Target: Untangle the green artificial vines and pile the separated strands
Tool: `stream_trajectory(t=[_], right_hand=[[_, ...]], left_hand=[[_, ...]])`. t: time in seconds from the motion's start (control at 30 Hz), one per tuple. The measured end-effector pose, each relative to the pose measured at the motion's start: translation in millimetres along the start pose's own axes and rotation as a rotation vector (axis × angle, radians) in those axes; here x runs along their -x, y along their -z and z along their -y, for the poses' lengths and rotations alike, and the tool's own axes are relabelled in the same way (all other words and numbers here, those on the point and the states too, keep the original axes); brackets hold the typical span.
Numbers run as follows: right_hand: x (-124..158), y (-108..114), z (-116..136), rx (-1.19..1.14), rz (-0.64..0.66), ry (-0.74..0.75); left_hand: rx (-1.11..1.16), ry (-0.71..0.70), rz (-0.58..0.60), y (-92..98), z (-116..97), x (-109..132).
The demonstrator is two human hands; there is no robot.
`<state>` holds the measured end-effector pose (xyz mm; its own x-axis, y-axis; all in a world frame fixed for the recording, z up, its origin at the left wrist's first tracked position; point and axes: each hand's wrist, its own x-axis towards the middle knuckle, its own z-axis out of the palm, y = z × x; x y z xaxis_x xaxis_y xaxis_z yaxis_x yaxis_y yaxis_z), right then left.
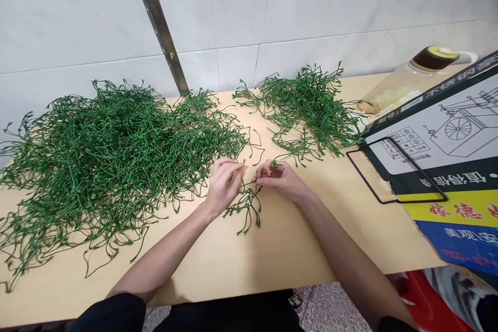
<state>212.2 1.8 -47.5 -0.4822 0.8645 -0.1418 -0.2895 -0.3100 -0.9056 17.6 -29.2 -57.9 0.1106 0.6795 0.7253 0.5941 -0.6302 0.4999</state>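
Observation:
Green, thin-stemmed sprigs that look like artificial plant stems lie in a large pile to the left of my hands. A smaller pile is on the right, near the wall. Between and just below my hands, a small bunch of sprigs spreads over the table. My right hand is closed in a pinch on a green sprig, with a bit of green showing above its fingers. My left hand faces it with thumb and fingertips pressed together; what lies between them is too small to make out.
The wooden table stands against a white tiled wall with a metal bracket. On the right, a printed cardboard box leans beside a black wire frame and a clear bottle with a dark lid. A red object is below the table.

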Motion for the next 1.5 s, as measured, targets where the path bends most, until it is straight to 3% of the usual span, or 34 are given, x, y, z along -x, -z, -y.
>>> stream_trajectory(t=[0.1, 0.37, 0.5, 0.67, 0.8, 1.07, 1.5], right_hand=[[-0.8, 0.5, -0.1, -0.025, -0.013, -0.009], [-3.0, 0.2, 0.5, -0.064, -0.108, -0.081], [-2.3, -1.1, 1.7, -0.045, -0.118, -0.094], [-0.8, -0.6, 1.6, -0.052, -0.041, -0.117], [-0.1, 2.0, 0.2, -0.052, -0.003, -0.134], [2.9, -0.2, 5.6, -0.057, 0.111, -0.104], [4.5, 0.9, 8.3, -0.105, 0.092, -0.096]], left_hand=[[0.077, -0.077, 0.130, -0.6, 2.9, 1.6], [0.247, -0.185, 0.186, -1.3, 3.8, 0.1], [0.291, -0.138, 0.202, -0.2, 3.1, 0.6], [0.232, -0.025, 0.027, -0.7, -0.8, -1.9], [0.202, -0.001, -0.008, -1.2, -2.8, -3.7], [0.217, -0.001, 0.052, -3.1, 1.7, 1.0], [0.265, 0.056, 0.219, -1.2, 1.0, -0.2]])
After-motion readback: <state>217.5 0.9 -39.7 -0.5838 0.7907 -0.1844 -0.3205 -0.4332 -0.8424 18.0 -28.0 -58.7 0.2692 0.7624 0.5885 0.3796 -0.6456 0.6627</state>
